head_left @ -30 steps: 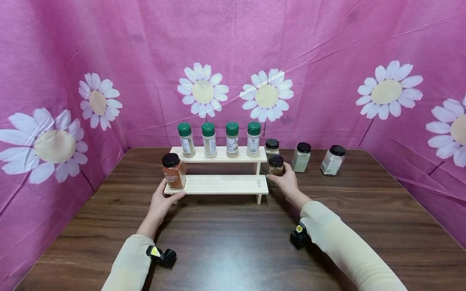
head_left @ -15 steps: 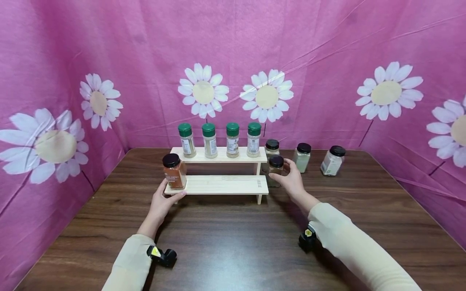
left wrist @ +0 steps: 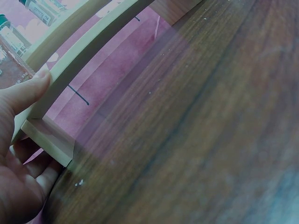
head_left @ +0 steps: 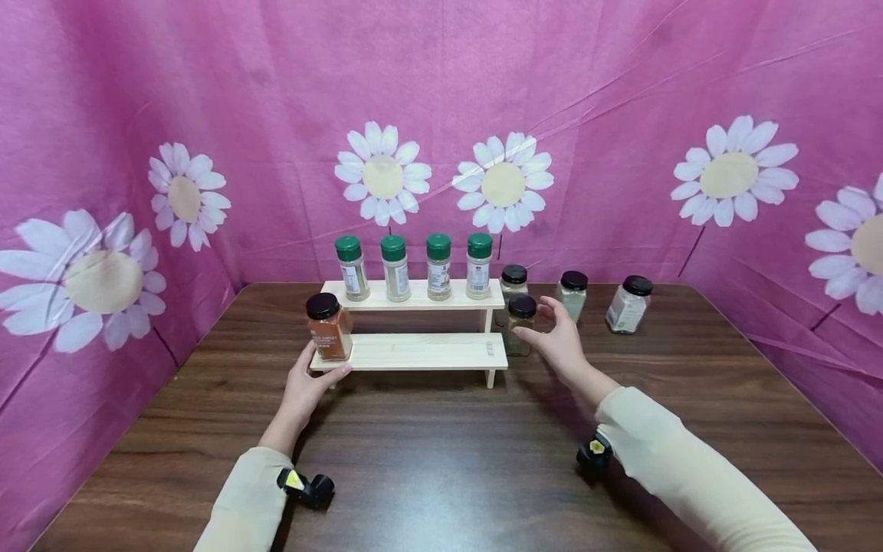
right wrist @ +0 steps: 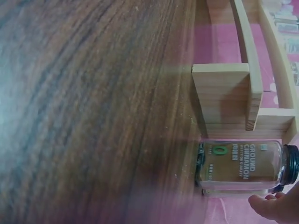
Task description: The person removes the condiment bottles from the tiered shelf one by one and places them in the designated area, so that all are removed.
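One left hand (head_left: pixel 303 392) grips the rack (head_left: pixel 421 351); empty right hand (head_left: pixel 562 345) gapes beside cinnamon jar (right wrist: pixel 243 163)

Your sleeves (head_left: pixel 697 468) are cream, the table (head_left: pixel 441 468) streaky brown. Your rack (head_left: pixel 414 351) is pale wood, its shakers (head_left: pixel 438 274) green-capped, its pepper jar (head_left: pixel 331 331) orange-red, the cinnamon jar (right wrist: pixel 257 165) brown; the magenta curtain (head_left: pixel 441 69) bears white daisies (head_left: pixel 382 176).

rear jar (head_left: pixel 512 289) partly behind cinnamon jar (head_left: pixel 520 342)
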Available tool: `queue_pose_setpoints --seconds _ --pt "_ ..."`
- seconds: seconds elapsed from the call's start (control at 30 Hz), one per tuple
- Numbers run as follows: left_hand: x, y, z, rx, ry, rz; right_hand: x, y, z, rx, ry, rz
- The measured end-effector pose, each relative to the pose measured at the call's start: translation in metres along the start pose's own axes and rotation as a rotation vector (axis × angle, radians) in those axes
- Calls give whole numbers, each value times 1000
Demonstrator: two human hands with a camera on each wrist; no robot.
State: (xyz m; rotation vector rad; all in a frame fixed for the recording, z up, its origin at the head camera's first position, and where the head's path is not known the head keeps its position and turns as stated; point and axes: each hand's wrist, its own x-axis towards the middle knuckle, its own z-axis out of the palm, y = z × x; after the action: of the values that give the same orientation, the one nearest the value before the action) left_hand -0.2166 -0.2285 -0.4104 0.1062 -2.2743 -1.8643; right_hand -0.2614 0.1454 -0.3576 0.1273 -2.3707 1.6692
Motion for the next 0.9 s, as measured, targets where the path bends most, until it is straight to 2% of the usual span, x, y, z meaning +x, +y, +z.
queue_pose_setpoints --seconds 0.57,0.9 --pt "1 -1 0 7 0 -5 -17 -18 -9 80 -26 -26" --pt "0 0 0 3 6 11 -34 -31 -1 180 -69 -71"
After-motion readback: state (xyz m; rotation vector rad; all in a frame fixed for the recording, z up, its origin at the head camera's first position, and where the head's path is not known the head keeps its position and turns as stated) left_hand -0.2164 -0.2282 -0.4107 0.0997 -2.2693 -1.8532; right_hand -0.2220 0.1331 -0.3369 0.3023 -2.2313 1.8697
